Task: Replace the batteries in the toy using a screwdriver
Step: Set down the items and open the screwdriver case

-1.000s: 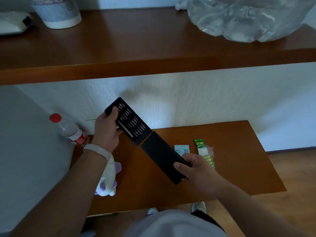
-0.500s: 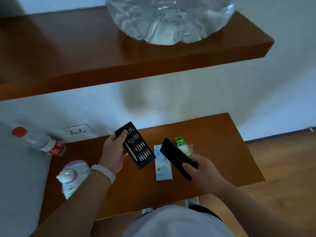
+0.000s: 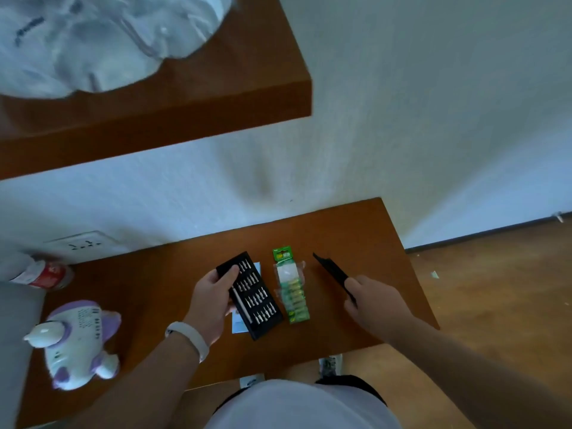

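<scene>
Directions treat the table [image 3: 365, 236] as a clock face, with the person at 6 o'clock.

**Left hand.** The left hand [image 3: 212, 300] grasps the bit tray [image 3: 258, 300] near the table centre. Its fingers [image 3: 230, 272] are curled round the tray's 9 o'clock long edge, with the thumb laid over the top corner. The tray is black and lies lengthwise, holding rows of small bits. The silver screwdriver shaft [image 3: 242, 305] sits in a slot along the gripped side. The tray overlaps a pale blue card [image 3: 239, 324]. It cannot be told whether the tray rests on the table or is lifted.

**Right hand.** The right hand [image 3: 379, 306] is at 4 o'clock. Its thumb and fingers pinch the near end of a thin black cover [image 3: 331, 269]. The cover is seen edge-on and points away from the hand toward 11 o'clock. Contact between the cover and the table cannot be told.

**Surroundings.**
- The battery pack [image 3: 292, 294] lies flat between the tray and the cover, just beside the tray at its 3 o'clock. Its green header card is at the 12 o'clock end.
- The toy [image 3: 77, 339], white and purple, lies at 8 o'clock, well apart from both hands.
- A bottle [image 3: 43, 274] with a red label lies at 10 o'clock against the wall, near a wall socket [image 3: 79, 243].
- A wooden shelf [image 3: 223, 100] overhangs the 12 o'clock side and carries a clear water jug [image 3: 93, 44].
</scene>
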Available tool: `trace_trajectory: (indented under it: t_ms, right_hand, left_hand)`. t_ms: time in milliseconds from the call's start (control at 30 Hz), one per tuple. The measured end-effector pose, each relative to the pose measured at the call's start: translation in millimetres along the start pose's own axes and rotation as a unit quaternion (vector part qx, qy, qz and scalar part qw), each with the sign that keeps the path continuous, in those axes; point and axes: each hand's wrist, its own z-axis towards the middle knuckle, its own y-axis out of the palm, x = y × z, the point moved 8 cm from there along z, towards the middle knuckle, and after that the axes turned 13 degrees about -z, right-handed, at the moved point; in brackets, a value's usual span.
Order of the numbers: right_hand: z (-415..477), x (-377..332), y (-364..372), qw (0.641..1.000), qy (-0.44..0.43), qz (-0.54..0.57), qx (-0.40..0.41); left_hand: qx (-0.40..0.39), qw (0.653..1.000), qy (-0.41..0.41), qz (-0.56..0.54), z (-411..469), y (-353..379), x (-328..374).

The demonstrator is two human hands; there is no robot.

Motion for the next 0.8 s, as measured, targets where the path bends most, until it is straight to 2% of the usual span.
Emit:
trace_trajectory:
  t_ms: [167, 367, 800]
  right_hand:
    - [15, 8, 14, 0.995, -0.069, -0.074, -0.017]
    - [26, 17, 40, 0.990, -0.111, -0.084, -0.009]
    - [33, 38, 64, 0.998, -0.068, 0.015, -0.008]
  left_hand:
    - [0.023, 1.000, 0.006, 0.021, -1, 11, -13]
    - [0.052, 0.998, 0.014, 0.032, -5, 23, -27]
    - [0.076, 0.997, 0.005, -0.006, -16, 42, -40]
